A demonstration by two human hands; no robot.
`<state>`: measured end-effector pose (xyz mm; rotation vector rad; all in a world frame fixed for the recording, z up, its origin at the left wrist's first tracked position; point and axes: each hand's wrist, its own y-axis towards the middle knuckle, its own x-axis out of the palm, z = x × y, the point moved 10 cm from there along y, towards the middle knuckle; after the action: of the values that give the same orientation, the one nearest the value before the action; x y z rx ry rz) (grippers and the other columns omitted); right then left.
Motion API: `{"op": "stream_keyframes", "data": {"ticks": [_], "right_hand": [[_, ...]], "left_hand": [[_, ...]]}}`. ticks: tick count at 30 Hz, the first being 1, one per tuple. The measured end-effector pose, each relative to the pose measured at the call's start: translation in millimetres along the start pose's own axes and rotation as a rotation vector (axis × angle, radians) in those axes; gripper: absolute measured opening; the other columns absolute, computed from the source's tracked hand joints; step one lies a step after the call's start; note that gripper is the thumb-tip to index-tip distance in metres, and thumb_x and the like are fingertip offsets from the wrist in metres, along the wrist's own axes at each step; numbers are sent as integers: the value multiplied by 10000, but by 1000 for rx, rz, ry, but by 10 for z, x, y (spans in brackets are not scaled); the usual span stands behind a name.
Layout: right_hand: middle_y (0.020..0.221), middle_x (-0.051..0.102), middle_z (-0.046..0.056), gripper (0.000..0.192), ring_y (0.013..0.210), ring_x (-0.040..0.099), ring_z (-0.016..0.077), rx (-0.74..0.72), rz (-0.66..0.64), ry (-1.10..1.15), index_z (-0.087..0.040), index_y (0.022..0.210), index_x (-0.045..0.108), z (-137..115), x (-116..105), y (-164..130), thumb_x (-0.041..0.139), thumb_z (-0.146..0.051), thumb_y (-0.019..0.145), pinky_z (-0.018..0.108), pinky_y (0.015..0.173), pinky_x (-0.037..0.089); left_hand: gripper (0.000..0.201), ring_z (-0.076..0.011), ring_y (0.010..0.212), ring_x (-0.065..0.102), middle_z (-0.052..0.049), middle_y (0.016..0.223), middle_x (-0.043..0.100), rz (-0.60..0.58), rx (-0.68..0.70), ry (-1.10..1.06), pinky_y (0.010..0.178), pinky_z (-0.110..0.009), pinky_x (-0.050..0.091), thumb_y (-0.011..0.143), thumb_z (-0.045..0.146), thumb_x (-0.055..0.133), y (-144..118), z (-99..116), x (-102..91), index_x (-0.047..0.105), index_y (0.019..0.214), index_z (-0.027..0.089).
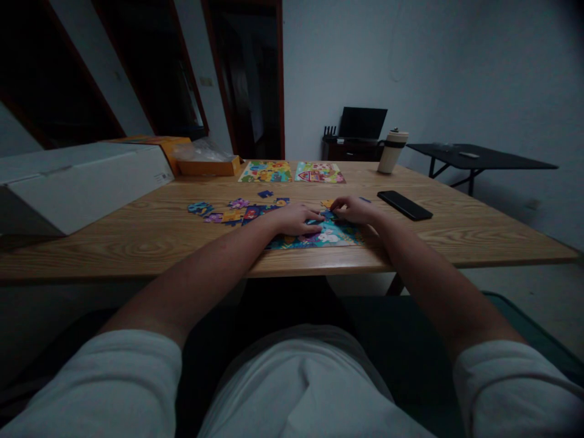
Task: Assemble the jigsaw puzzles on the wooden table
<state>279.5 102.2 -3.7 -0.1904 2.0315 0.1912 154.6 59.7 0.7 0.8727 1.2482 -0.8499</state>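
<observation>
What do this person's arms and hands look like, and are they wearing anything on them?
Both arms are bare from the upper arm down, with short white sleeves ending above the elbows. The left hand and right hand are bare: no gloves, and no watch, ring or bracelet that this dim picture shows.

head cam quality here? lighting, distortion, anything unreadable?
Head view: dim and underexposed, bluish cast; wide-angle bend at the table edge and door frames; corners darken. Both hands, left hand and right hand, on the puzzle, are small; finger detail is unreadable. No glare.
</observation>
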Motion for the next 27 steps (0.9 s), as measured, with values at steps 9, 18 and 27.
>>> {"op": "stream_keyframes", "data": {"ticks": [9, 18, 27], "right_hand": [[1058, 730, 111, 265, 866, 670, 237, -85, -44, -54, -193, 1044, 733, -48, 41, -20, 654, -371, 865, 328, 773, 512], [1123, 668, 110, 528, 910, 646, 218, -126, -67, 161, -185, 1168, 630, -24, 28, -30, 807, -380, 710, 322, 786, 535], [1039, 666, 109, 422, 852, 638, 212, -15, 245, 353, -186, 1049, 584, 171, -243, 44, 768, -419, 750, 320, 703, 525]], "left_hand": [[501, -201, 1269, 514, -74, 1427, 543, 15, -5, 42, 1066, -295, 337, 960, 526, 452, -21, -23, -40, 603, 1332, 227], [476, -225, 1266, 517, -81, 1432, 535, 13, 40, 3, 1063, -328, 354, 956, 497, 476, -18, 45, -13, 610, 1323, 225], [491, -228, 1145, 597, -89, 1323, 625, 253, -353, -156, 946, -326, 451, 947, 472, 468, -342, -765, -634, 584, 1344, 207]]}}
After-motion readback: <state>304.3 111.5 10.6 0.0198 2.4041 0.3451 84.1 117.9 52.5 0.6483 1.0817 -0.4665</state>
